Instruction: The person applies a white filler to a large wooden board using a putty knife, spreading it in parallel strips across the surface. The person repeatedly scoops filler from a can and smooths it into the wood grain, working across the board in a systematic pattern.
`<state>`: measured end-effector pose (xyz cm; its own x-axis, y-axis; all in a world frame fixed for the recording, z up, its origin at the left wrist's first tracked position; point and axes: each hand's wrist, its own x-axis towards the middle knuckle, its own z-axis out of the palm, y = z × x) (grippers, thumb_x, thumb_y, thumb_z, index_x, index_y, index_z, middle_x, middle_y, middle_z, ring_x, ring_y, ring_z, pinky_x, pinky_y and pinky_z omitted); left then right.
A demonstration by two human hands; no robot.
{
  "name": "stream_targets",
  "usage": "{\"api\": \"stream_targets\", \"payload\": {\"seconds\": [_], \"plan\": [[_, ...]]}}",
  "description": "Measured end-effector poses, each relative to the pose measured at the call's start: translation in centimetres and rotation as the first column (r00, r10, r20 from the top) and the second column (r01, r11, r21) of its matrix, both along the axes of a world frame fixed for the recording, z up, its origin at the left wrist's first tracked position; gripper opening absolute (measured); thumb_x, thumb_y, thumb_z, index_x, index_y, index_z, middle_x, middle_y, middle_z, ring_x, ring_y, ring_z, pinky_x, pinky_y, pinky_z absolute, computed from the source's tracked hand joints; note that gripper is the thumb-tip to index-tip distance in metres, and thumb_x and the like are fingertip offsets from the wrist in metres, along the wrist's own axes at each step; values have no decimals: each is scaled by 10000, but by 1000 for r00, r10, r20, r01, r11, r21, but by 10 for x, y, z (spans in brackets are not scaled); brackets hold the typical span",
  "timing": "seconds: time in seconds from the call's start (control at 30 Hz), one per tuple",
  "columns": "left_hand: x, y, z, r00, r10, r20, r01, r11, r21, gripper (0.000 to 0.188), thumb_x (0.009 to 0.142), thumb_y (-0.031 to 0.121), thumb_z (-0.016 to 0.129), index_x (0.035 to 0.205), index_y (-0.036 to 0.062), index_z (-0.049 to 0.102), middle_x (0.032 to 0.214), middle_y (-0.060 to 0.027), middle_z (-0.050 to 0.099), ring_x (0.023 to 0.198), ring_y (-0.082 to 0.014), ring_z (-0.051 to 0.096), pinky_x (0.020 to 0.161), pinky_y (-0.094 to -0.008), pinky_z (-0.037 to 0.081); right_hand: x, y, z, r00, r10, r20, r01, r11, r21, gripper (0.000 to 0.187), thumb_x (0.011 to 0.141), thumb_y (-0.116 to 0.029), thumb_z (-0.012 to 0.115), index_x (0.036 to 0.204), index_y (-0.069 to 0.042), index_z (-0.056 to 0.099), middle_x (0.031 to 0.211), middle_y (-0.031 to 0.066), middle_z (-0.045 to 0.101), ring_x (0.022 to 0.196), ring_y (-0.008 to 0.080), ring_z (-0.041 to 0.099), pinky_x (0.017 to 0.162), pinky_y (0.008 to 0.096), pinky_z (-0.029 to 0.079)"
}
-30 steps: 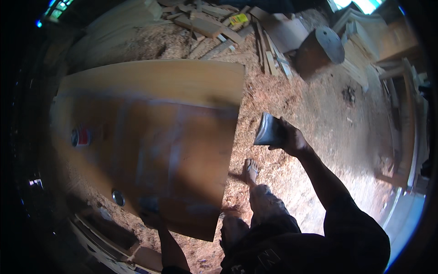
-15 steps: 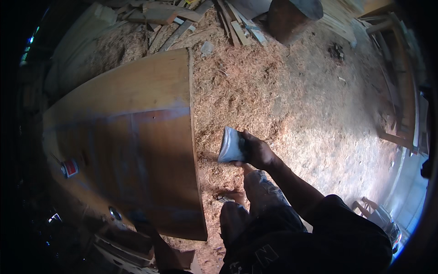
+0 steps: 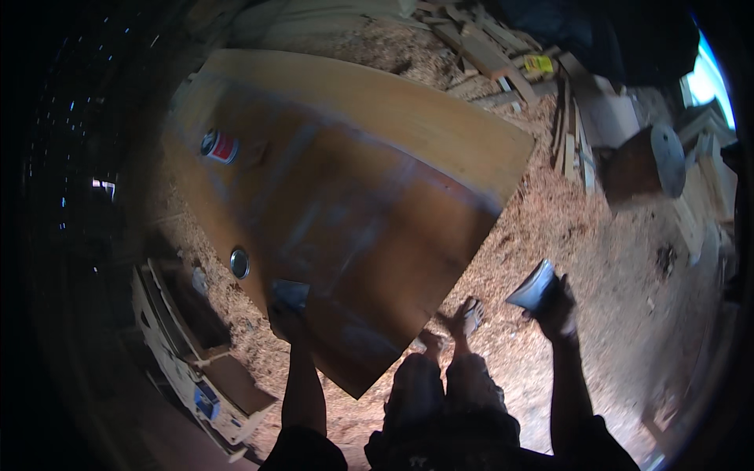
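A large brown wooden board [image 3: 345, 188] lies flat in front of me, its surface streaked with a bluish-grey film. My left hand [image 3: 287, 314] rests on the board's near edge and holds a small grey pad [image 3: 290, 295] against the wood. My right hand [image 3: 556, 310] is out to the right of the board, above the sawdust floor, gripping a pale grey folded sheet [image 3: 534, 286]. A red and white can [image 3: 220, 146] stands on the board's far left part. A round metal lid [image 3: 239, 263] lies near the board's left edge.
Sawdust covers the floor [image 3: 597, 235]. My feet [image 3: 463, 322] stand at the board's near corner. Planks and offcuts [image 3: 503, 63] are piled at the back. A dark barrel [image 3: 640, 165] stands at the right. A white cabinet piece [image 3: 196, 361] lies low at the left.
The view has swung, so the board now sits more central. My right hand with the grey sheet has moved away from the board's edge to the right. My left hand stays on the board.
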<state>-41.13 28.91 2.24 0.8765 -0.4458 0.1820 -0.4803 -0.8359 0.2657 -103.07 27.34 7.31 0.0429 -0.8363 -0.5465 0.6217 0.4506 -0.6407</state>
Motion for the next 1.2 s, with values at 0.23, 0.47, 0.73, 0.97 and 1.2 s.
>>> {"api": "stream_targets", "payload": {"seconds": [0.23,0.47,0.73,0.97,1.2], "plan": [[-7,0,12,998,-10,-64,-2,982,-190,538,1036,534,455,1053,52,692,991,-245,711,954,-472,664,822,-556,505,112,-9,17,929,233,286,-255,966,41,677,1000,-612,517,1341,-28,550,1209,127,663,1141,295,660,943,517,560],[-5,0,13,985,-57,-160,26,982,-188,497,1000,505,546,1005,35,707,1001,-237,710,933,-452,668,809,-544,497,160,-14,8,925,269,268,-290,956,39,604,1044,-561,465,1332,-36,551,1226,124,664,1145,281,643,981,490,527],[7,22,22,935,-292,-203,256,949,-186,489,983,505,586,952,31,700,929,-227,704,886,-442,665,768,-528,501,177,6,25,966,203,163,-213,976,46,643,1028,-616,443,1363,-74,530,1191,114,664,1087,276,663,795,470,583],[13,34,26,870,-455,-189,418,885,-204,455,990,457,593,860,30,681,815,-230,680,775,-440,657,708,-524,502,215,13,43,956,247,156,-246,969,-23,730,998,-673,447,1399,-64,485,1205,124,649,1085,299,671,804,457,593],[17,35,23,865,-485,-129,457,867,-197,384,1020,358,546,829,48,666,826,-203,676,788,-422,652,736,-525,501,262,25,60,965,261,-3,-261,965,36,647,1050,-603,357,1423,-86,464,1283,124,602,1072,298,655,737,436,578]]}}
